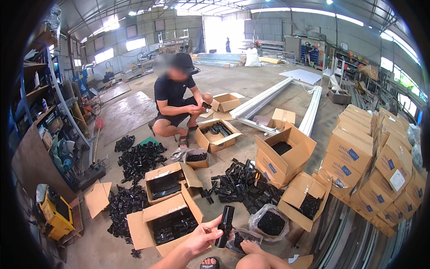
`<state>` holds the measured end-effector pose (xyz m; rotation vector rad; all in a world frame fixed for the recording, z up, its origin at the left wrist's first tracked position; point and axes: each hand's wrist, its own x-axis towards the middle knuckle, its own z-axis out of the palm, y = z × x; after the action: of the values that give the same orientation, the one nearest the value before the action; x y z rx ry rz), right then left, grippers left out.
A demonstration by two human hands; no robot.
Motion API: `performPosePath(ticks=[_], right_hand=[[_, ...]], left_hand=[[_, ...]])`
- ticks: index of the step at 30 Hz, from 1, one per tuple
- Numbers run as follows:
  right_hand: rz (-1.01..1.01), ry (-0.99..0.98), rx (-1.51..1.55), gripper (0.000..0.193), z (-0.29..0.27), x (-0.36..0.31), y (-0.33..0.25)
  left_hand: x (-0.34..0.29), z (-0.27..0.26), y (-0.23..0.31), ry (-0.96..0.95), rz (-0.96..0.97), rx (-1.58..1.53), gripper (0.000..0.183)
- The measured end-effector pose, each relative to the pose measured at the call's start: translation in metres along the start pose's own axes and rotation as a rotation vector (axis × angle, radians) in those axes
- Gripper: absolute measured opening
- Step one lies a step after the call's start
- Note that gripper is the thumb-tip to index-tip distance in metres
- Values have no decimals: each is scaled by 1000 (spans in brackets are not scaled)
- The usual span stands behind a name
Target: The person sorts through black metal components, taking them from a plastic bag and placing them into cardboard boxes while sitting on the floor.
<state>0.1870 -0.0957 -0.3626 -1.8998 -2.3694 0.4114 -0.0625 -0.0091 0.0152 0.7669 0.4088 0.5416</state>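
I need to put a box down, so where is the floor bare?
Bare floor lies between the white frame and the white sack; a narrower strip separates the frame from the stacked cartons. Around your left hand it's crowded: open boxes, plastic bags and heaps of black parts.

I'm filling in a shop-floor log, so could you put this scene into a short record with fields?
Left hand: holds a black tubular part, slightly tilted
Right hand: by a plastic bag; grip unclear
Co-worker: squatting, holding a small black part
Loose stock: piles of black parts
Open containers: cardboard boxes, several holding black parts
Right side: stacked cartons
Beyond the boxes: white frame
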Motion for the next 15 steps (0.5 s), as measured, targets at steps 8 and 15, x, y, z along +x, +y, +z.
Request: performPosePath(ticks=[8, 15], right_hand=[[434, 447, 768, 21, -85, -11, -17], [410, 763, 1460, 7, -189, -25, -17]], left_hand=[[-2, -1, 6, 60, -38, -12, 69], [10, -3, -5, 38, -52, -53, 69]])
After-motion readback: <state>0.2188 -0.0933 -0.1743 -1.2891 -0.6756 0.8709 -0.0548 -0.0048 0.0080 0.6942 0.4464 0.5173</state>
